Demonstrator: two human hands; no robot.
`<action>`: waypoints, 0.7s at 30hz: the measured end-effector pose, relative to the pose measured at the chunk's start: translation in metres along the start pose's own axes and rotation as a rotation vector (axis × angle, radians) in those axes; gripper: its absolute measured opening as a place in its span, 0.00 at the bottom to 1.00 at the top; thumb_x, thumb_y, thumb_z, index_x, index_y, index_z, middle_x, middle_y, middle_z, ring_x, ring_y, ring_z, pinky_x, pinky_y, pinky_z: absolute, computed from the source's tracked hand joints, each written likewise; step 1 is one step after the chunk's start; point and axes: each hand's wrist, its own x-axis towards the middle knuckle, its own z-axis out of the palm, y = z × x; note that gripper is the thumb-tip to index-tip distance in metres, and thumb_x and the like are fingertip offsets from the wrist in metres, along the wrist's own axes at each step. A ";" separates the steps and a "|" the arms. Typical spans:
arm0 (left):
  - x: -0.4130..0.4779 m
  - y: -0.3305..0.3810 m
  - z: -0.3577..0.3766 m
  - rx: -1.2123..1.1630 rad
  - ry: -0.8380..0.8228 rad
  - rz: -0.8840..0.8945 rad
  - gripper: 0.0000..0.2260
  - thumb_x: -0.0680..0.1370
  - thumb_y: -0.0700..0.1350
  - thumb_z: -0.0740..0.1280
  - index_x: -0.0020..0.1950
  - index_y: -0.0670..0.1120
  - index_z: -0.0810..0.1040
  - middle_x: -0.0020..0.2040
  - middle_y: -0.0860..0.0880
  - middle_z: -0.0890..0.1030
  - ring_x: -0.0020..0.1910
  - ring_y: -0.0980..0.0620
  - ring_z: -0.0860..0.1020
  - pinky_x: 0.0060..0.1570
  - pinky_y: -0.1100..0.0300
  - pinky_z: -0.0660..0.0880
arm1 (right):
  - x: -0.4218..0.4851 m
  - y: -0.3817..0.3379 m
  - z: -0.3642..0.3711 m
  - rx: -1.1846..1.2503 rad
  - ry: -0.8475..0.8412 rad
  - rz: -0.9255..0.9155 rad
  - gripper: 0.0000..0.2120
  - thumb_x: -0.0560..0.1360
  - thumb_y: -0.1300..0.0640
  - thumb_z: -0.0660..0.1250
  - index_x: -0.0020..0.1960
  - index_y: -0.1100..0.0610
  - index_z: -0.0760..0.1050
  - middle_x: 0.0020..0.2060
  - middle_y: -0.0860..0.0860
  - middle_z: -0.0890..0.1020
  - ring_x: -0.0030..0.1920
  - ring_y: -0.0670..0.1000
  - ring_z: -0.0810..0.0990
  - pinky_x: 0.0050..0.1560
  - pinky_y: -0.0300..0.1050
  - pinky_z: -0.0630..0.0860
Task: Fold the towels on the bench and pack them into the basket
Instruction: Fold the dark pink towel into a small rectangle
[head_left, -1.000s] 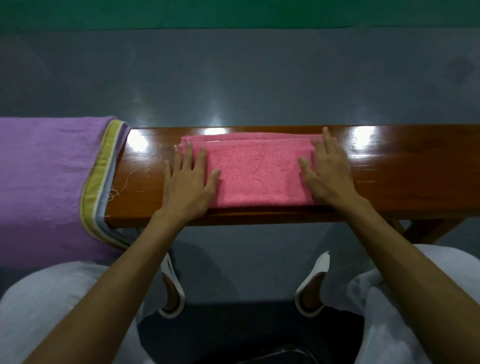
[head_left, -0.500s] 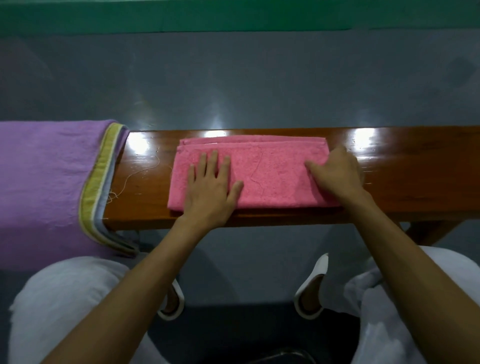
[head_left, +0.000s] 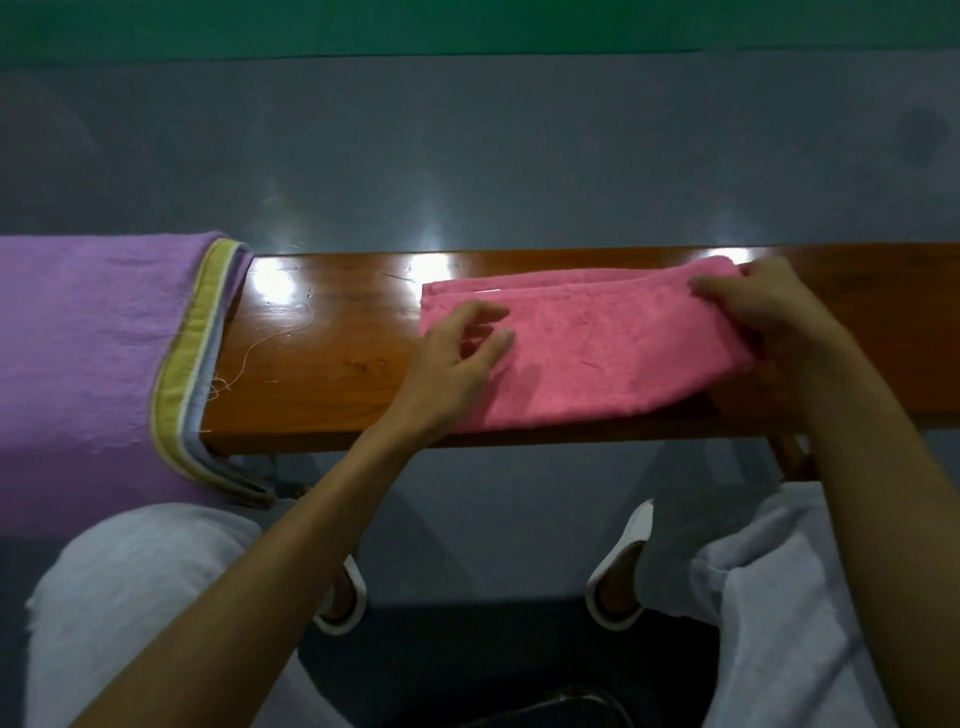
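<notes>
Right hand (head_left: 774, 312) grip clamps one end of the pink towel (head_left: 597, 358); left hand (head_left: 447, 361), relaxed, seemingly touches the other.

On my feed, the person I am watching wears loose, pale grey-white trousers (head_left: 140, 587) of a soft, slightly rumpled cloth, which cover both knees at the bottom corners of the view. I see a white slipper on each foot, the left slipper (head_left: 357, 590) and the right slipper (head_left: 636, 527), both slip-on with thick rims and open at the back, so the heels show. The left hand (head_left: 452, 358) and the right hand (head_left: 769, 312) are bare, as are both forearms right down to the edge of my view.
</notes>
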 end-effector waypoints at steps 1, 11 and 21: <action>0.003 0.000 -0.007 -0.053 0.046 -0.031 0.11 0.84 0.45 0.64 0.65 0.44 0.78 0.61 0.48 0.80 0.55 0.52 0.82 0.53 0.52 0.82 | -0.004 -0.005 0.001 0.082 -0.016 -0.002 0.13 0.78 0.60 0.71 0.60 0.65 0.79 0.45 0.55 0.81 0.32 0.46 0.79 0.23 0.35 0.73; 0.015 -0.002 -0.035 -0.444 0.081 -0.503 0.24 0.84 0.63 0.56 0.61 0.45 0.80 0.45 0.47 0.86 0.38 0.50 0.82 0.33 0.61 0.76 | -0.079 -0.057 0.115 0.220 -0.663 -0.328 0.28 0.76 0.66 0.72 0.73 0.57 0.68 0.49 0.55 0.80 0.42 0.47 0.85 0.40 0.41 0.82; 0.012 -0.002 -0.039 -0.319 0.172 -0.448 0.13 0.80 0.32 0.66 0.64 0.42 0.77 0.56 0.43 0.81 0.47 0.47 0.84 0.35 0.59 0.82 | -0.048 -0.026 0.097 -0.208 -0.031 -0.421 0.16 0.78 0.57 0.73 0.64 0.57 0.76 0.47 0.49 0.81 0.45 0.48 0.82 0.41 0.42 0.82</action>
